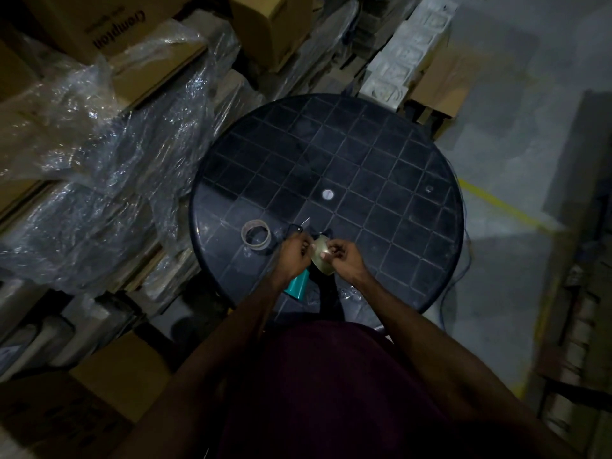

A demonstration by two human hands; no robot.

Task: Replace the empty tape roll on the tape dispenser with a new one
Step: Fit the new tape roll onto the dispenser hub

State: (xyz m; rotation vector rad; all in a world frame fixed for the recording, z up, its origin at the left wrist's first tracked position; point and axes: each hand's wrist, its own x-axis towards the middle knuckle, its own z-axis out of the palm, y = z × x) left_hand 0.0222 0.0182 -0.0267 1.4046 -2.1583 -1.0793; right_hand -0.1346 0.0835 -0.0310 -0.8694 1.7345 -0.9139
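Both hands meet over the near edge of the bench. The right hand pinches a roll of clear tape between thumb and fingers, closed on its rim, and holds it upright on edge between the two hands. The left hand is curled shut around the tape dispenser; its teal handle sticks out below the wrist towards the body, and a dark part with a pale blade-like tip shows above the knuckles. The light is too dim to tell whether the roll already sits on the dispenser's hub or is only pressed against its side.

Just left of the left hand, an empty tape core lies flat on the round black bench, apart from both hands. By that, the old roll appears to be off already, so the first half of the job looks done. What seems left is seating the new roll, threading its free end past the cutter, and checking that it pulls.

By count there are two hands, one dispenser, one fresh roll and one spent core. A few scraps of clear film lie on the bench near the body. Around the bench stand cardboard boxes and loose plastic wrap, none of it touching the work.
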